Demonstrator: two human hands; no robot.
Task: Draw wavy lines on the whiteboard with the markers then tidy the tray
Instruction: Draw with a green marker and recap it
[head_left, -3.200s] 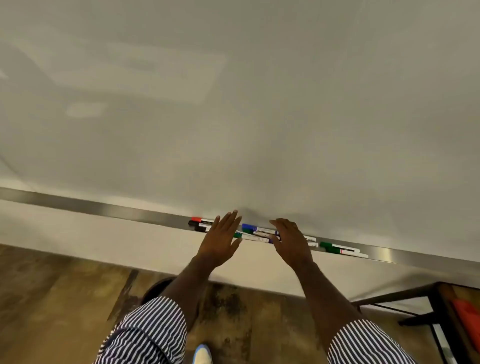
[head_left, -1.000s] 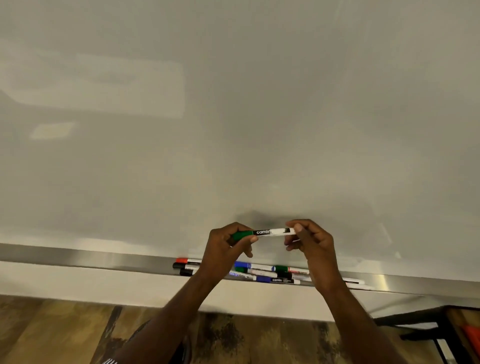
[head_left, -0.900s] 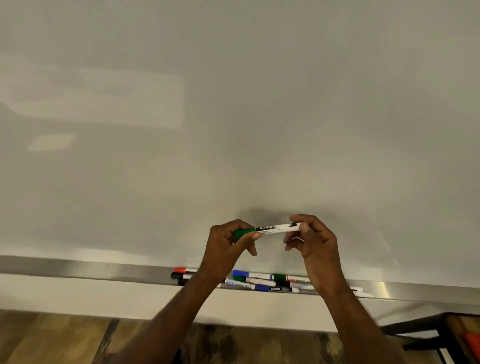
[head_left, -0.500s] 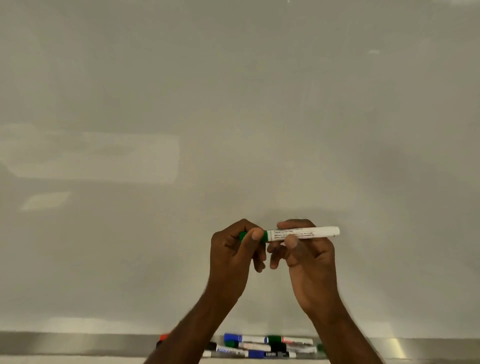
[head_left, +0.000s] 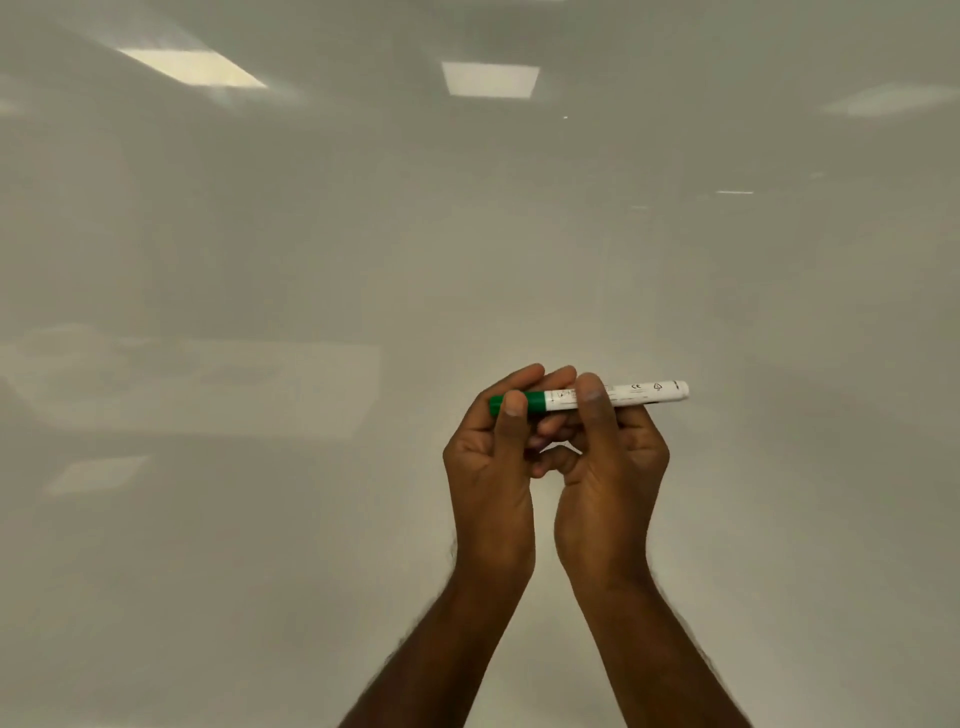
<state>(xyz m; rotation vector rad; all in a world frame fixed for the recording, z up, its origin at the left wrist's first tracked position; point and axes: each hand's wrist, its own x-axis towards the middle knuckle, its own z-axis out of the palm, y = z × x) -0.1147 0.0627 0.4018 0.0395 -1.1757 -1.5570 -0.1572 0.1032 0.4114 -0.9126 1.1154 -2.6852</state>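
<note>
I hold a green marker (head_left: 631, 393) level in front of the whiteboard (head_left: 322, 249), its white barrel pointing right. My left hand (head_left: 491, 457) pinches the green cap (head_left: 534, 401) between thumb and fingers. My right hand (head_left: 608, 457) grips the barrel just right of the cap, thumb on top. The cap sits on the marker. The board shows no lines. The tray and the other markers are out of view below.
The glossy board fills the whole view and reflects several ceiling light panels (head_left: 488, 79). My two forearms rise from the bottom edge.
My hands lifted the green marker from the tray up in front of the board. My view tilted upward, so the tray and the other markers dropped out of sight.
</note>
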